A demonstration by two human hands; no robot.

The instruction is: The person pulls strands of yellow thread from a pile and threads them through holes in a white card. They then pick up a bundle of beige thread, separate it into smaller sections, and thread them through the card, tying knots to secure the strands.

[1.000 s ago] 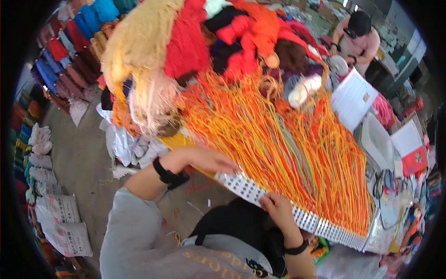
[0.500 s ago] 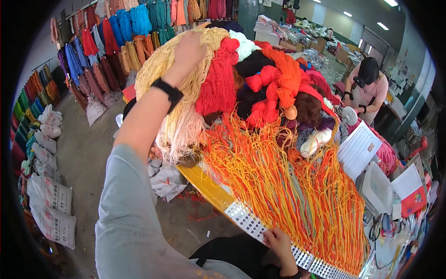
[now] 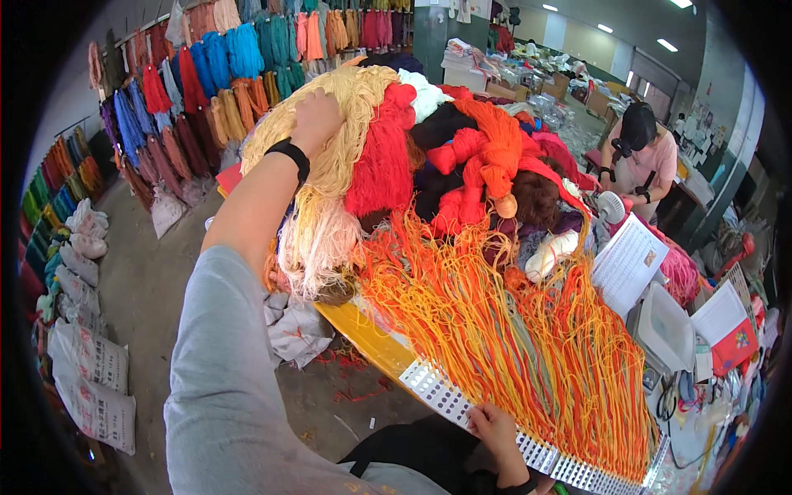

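My left hand reaches over a heap of yarn at the far left of the table. Its fingers curl into the pale yellow yarn, which partly hides their tips. Close to me, my right hand pinches the edge of a white card strip punched with rows of holes. Along this strip, many orange, yellow and grey-green threads lie spread over the table. Beside the pale yellow yarn hangs a red hank, with pale pink yarn below it.
Knotted orange and red hanks top the heap. A small white fan, a printed sheet and a clear plastic tub stand at the right. Another person works beyond. White sacks line the left floor.
My left hand has drawn back slightly toward me and to the left across the pale yellow yarn. My right hand keeps its place on the card strip.
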